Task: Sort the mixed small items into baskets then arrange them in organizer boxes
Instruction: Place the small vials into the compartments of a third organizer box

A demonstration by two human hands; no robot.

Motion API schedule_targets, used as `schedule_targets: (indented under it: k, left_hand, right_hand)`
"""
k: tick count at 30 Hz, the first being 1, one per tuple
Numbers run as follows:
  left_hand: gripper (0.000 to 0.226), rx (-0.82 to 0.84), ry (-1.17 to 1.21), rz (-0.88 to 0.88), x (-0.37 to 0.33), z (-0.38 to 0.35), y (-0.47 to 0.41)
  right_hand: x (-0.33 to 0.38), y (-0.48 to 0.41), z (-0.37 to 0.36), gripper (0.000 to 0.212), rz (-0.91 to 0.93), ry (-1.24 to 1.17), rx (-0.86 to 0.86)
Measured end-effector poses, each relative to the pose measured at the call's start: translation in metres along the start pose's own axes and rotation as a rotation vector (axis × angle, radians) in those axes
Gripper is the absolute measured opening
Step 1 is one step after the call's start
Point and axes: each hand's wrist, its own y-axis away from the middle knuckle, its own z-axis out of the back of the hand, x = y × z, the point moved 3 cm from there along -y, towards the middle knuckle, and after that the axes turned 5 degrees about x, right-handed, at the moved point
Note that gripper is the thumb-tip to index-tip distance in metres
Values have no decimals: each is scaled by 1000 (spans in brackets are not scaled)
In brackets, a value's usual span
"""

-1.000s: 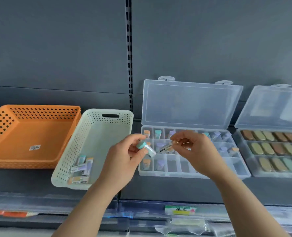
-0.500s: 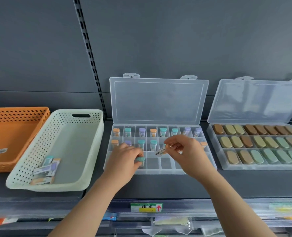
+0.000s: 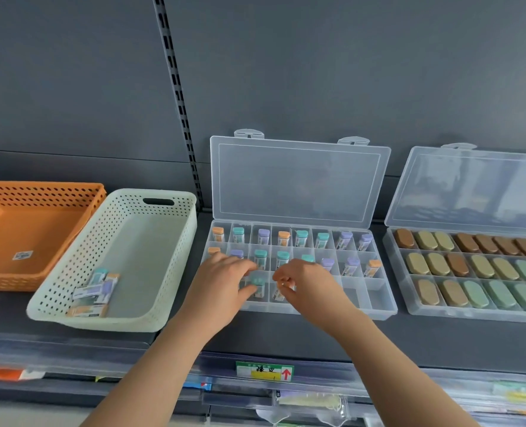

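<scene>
The middle organizer box [image 3: 317,312] sits on the grey shelf [image 3: 286,337] with its clear lid [image 3: 298,180] propped open against the back panel. Its back row holds one capped tube per compartment: orange, teal, purple, orange, teal, teal, purple, purple. The row in front of that is filled the same way with a mix of those three colours.

Both hands are down over the front row. The left hand [image 3: 221,282] has its fingers curled round a teal-capped tube [image 3: 257,281], held inside a front-row compartment toward the box's left end. The right hand [image 3: 309,282], at the next compartment along, pinches a small tube [image 3: 280,291] between thumb and fingertips. Its cap may be orange, though the fingers cover most of it.

Just left of the box is a cream perforated basket [image 3: 150,248]. A handful of the same tubes [image 3: 96,288] lie heaped in its near corner, the one farthest from the box. Further left again is an orange basket [image 3: 39,188] with a small sticker [image 3: 22,255] on its floor.

Right of the box stands a second organizer box [image 3: 459,314], lid up too. It holds three rows of oval pieces [image 3: 483,266] in brown, tan and green, lying side by side. Below the box, on the shelf edge, is a label with a red arrow [image 3: 264,371].
</scene>
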Motion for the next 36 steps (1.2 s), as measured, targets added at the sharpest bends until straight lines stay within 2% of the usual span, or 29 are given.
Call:
schedule_targets:
  k: [10,17,20,23,27,30,34,36]
  left_hand:
    - [34,-86,7,-5,5,17,16]
    - [28,-167,-14,86,58,62,50]
    - [27,-111,28,180,106,81,66]
    - [32,-8,-38,237,154,95,75]
    - [34,190,-210,190,185,105,73]
    - [27,282,-248,179,199,103,68]
    - [17,276,-273,98,210,97,61]
    - [19,252,-289,45,213,95,60]
  right_hand:
    - [9,3,12,30,19,55,-27]
    - [71,-22,18,29,152,-60,-64]
    - [106,-45,7,28,199,-125,-33]
    - [138,-69,-6,26,230,-168,7]
    - [166,-98,-23,23,242,-189,73]
    - [178,-115,-38,21,230,-186,137]
    - [188,-131,-53,21,189,-178,203]
    - [190,-137,-59,22,170,-176,225]
